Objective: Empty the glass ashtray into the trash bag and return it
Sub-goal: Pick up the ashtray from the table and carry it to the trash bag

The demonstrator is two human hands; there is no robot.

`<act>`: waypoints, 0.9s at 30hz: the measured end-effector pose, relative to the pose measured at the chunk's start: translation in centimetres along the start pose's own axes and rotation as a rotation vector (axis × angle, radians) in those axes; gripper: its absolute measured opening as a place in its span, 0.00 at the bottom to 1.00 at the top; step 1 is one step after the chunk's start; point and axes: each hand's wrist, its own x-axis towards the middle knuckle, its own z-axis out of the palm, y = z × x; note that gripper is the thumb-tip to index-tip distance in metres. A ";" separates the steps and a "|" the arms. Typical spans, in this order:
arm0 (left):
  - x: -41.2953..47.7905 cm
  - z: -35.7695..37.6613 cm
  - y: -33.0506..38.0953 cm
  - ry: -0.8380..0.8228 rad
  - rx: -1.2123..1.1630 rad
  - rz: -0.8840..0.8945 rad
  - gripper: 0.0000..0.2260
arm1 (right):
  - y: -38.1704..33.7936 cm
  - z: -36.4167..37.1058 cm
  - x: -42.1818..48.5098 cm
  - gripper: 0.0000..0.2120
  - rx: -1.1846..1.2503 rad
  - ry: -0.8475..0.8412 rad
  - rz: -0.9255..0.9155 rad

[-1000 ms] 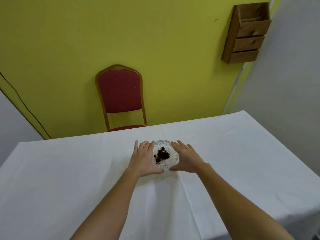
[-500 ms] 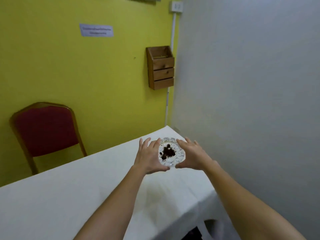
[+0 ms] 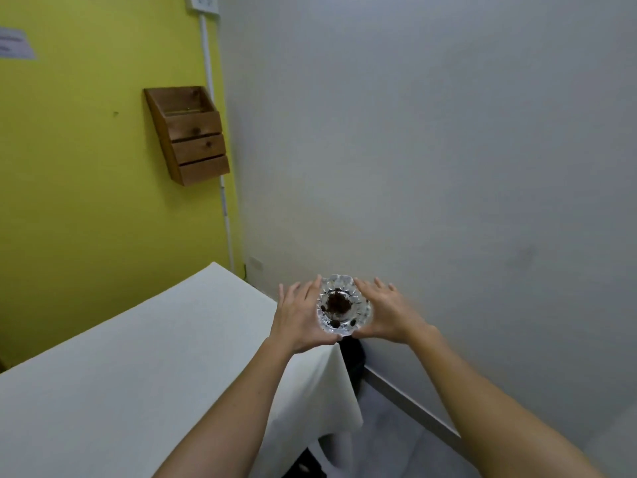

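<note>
Clear cut-glass ashtray (image 3: 344,307) with dark ash cupped between left hand (image 3: 299,317) and right hand (image 3: 388,313), lower centre frame. Carrying step, apparently; tipping over black trash bag (image 3: 352,353) below next.

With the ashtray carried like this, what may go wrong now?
1. The glass ashtray is pressed only between the left hand and the right hand, off the table's corner; if it slips, it may break.
2. The dark ash lies loose and may spill onto the white tablecloth.
</note>
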 end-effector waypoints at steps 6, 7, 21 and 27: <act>5.4 2.9 1.8 -0.078 -0.071 0.056 0.55 | 5.3 0.2 1.3 0.50 0.121 0.026 0.039; 6.6 3.4 1.9 -0.083 -0.072 0.066 0.55 | 6.1 0.2 1.9 0.50 0.122 0.025 0.058; 19.2 9.7 1.6 -0.124 -0.158 0.037 0.53 | 14.8 1.1 12.1 0.46 0.751 -0.154 0.340; 20.6 12.8 1.8 -0.142 -0.190 -0.017 0.52 | 17.7 4.0 14.0 0.18 1.314 0.066 0.686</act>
